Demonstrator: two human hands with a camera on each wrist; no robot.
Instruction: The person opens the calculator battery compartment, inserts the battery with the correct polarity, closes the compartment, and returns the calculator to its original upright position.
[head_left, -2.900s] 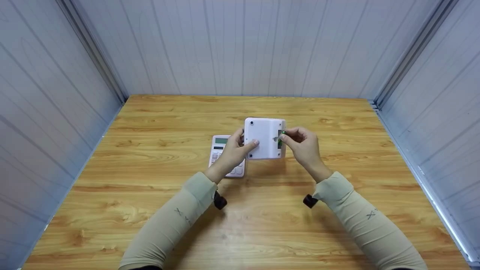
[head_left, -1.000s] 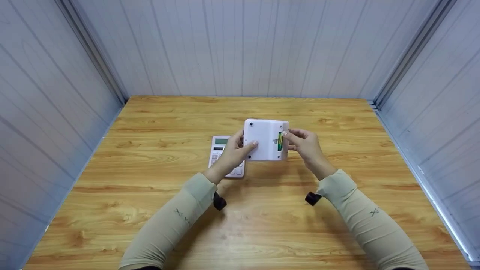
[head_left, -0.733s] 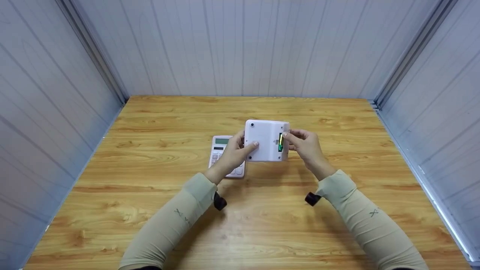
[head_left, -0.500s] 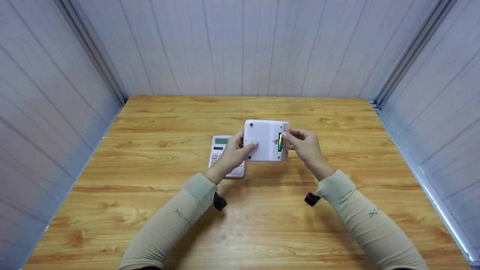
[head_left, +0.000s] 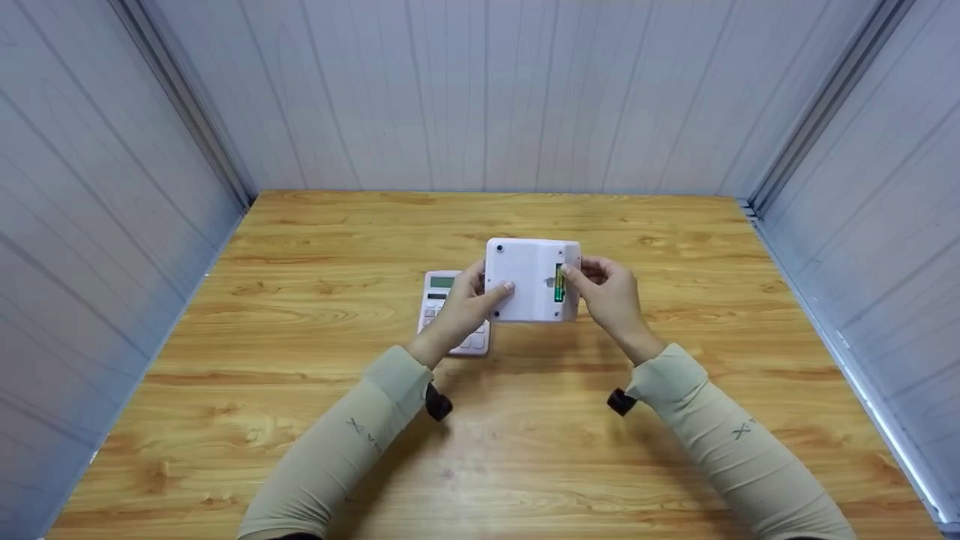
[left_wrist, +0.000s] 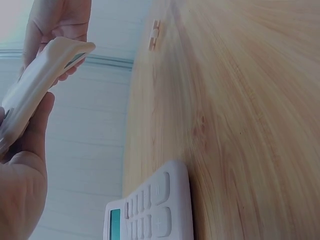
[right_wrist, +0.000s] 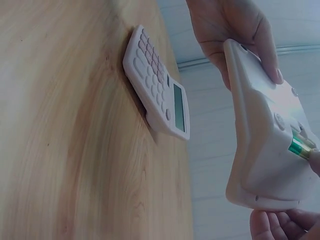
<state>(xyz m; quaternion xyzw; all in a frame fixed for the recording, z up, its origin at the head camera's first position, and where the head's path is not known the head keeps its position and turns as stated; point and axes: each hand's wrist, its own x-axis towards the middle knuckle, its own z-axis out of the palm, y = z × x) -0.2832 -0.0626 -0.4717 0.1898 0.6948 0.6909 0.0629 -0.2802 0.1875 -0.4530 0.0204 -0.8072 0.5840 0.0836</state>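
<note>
Face down above the table, a white calculator (head_left: 525, 281) shows its back, with an uncovered battery slot near its right end. My left hand (head_left: 469, 304) grips its left end, thumb across the back. A green and gold battery (head_left: 559, 289) lies in the slot. My right hand (head_left: 611, 296) pinches the calculator's right end, its thumb on the battery's upper part and its fingers behind the casing, as the right wrist view shows too. Beneath my left forearm, a second pale calculator (right_wrist: 155, 85) sits face up on the table, partly covered in the head view.
A small pinkish notched piece (left_wrist: 154, 35) lies on the wooden table (head_left: 480, 450) in the left wrist view; the head view does not show it. Pale panel walls (head_left: 480, 97) enclose the table at the back and both sides.
Earlier the battery stuck out tilted between my right thumb and finger; now it lies in the slot. Since half a second ago my right thumb has shifted slightly left onto it.
</note>
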